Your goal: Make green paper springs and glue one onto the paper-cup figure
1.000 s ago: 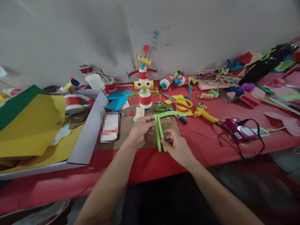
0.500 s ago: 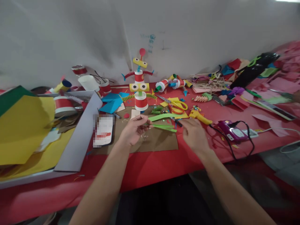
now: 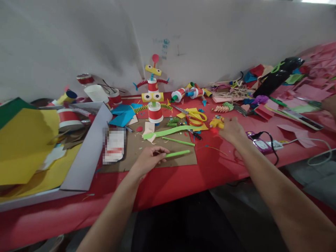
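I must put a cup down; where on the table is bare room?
Mostly bare red tablecloth: right of the cardboard, up to the right forearm; also between cardboard and front edge. Crowded: around scissors and glue gun.

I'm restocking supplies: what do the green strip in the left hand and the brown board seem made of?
Green strip: probably matte coloured paper, from its even, shineless colour; thickness unclear. Brown board: likely plain cardboard, matte, from its tan surface and straight edges.
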Available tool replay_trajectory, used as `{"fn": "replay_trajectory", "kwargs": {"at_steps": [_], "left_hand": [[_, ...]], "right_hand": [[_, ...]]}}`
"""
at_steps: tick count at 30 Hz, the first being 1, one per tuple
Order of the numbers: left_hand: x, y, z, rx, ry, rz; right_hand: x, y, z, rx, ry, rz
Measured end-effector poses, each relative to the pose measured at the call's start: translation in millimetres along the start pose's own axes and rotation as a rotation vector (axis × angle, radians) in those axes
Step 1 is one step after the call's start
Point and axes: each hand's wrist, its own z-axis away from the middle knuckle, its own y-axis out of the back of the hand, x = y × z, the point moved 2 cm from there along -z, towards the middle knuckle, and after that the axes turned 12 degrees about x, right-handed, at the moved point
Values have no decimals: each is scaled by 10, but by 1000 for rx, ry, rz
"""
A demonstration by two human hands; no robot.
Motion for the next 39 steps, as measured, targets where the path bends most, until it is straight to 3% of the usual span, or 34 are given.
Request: {"fn": "replay_trajectory", "kwargs": {"at_steps": [4, 7, 9, 11, 14, 19, 29, 35, 39], "left_hand": [[-77, -2, 132, 166, -261, -224], [-89, -63, 191, 233, -383, -300], [-100, -101, 201, 263, -417, -334], [-116, -124, 199, 287, -442, -371], [-141, -137, 195, 298, -455, -405], [-153, -147, 203, 285, -436, -417], [-169, -150, 190, 281, -443, -413], [-167, -157, 192, 285, -445, -411], [-164, -160, 192, 278, -445, -420]], "right_hand": [[60, 248, 403, 165, -170, -246], [-37, 300, 934, 74, -294, -762], [-180, 287, 1287, -37, -255, -1003], [-329, 244, 1565, -172, -212, -1106], [-499, 173, 1772, -246, -126, -1147], [-620, 72, 1753, -256, -42, -1116], [-753, 25, 1667, -274, -23, -1004], [-718, 62, 1591, -151, -23, -830], [-755, 81, 1599, -177, 16, -812]]}}
